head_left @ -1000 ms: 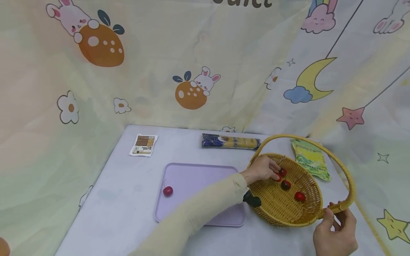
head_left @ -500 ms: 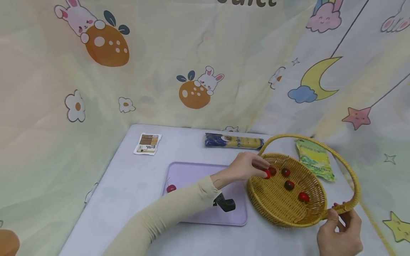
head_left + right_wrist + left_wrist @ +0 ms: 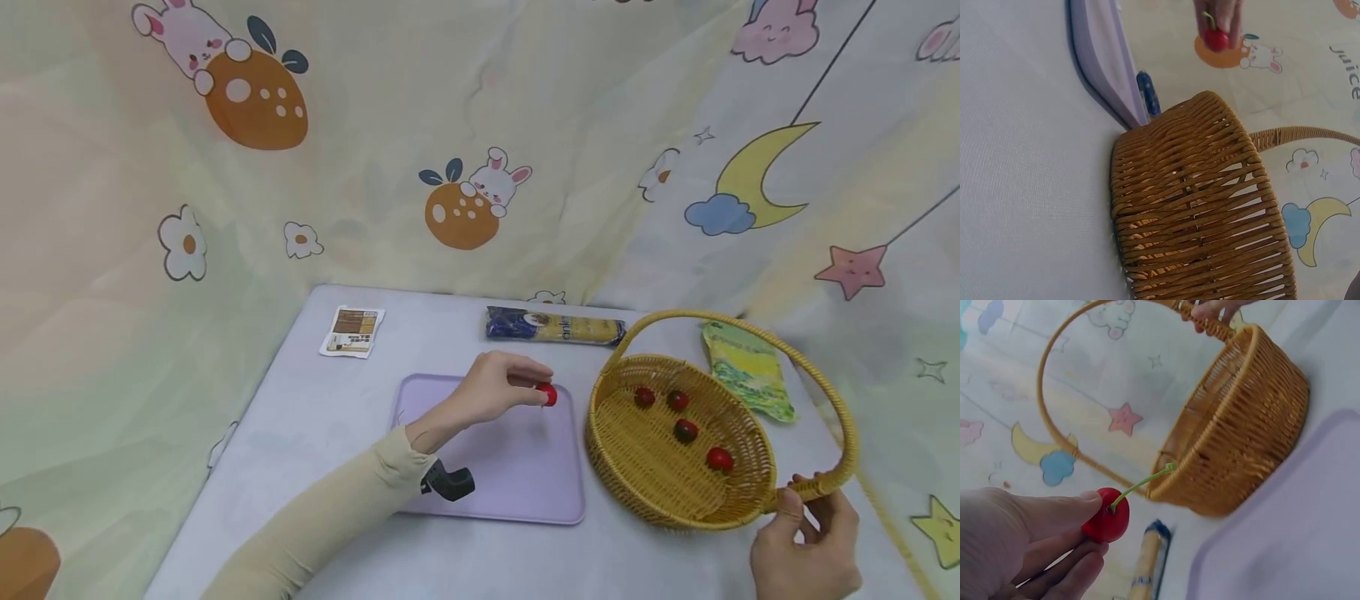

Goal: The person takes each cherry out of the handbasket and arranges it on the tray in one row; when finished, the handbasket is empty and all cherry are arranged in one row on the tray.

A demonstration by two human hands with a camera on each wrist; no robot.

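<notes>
My left hand [image 3: 495, 390] pinches a red cherry [image 3: 1110, 519] between thumb and fingers, its green stem sticking out. In the head view this hand is over the lilac tray [image 3: 525, 475]. My right hand [image 3: 806, 542] grips the foot of the handle on the yellow wicker basket [image 3: 622, 493], at its near right side. Inside the basket lie several dark and bright red cherries [image 3: 719, 459], spread apart toward its far and right sides. The right wrist view shows the basket's woven wall close up, with the pinched cherry [image 3: 1216, 39] beyond it.
At the back of the table lie a blue and yellow pasta pack [image 3: 555, 326] and, to the left, a small white and brown packet [image 3: 352, 332]. A green and yellow bag [image 3: 750, 371] lies behind the basket. Printed cloth [image 3: 360, 183] hangs around the table.
My left hand has drawn out of the basket with one cherry and moved left over the tray. My right hand keeps its grip on the basket. The forearm now hides the tray's cherry.
</notes>
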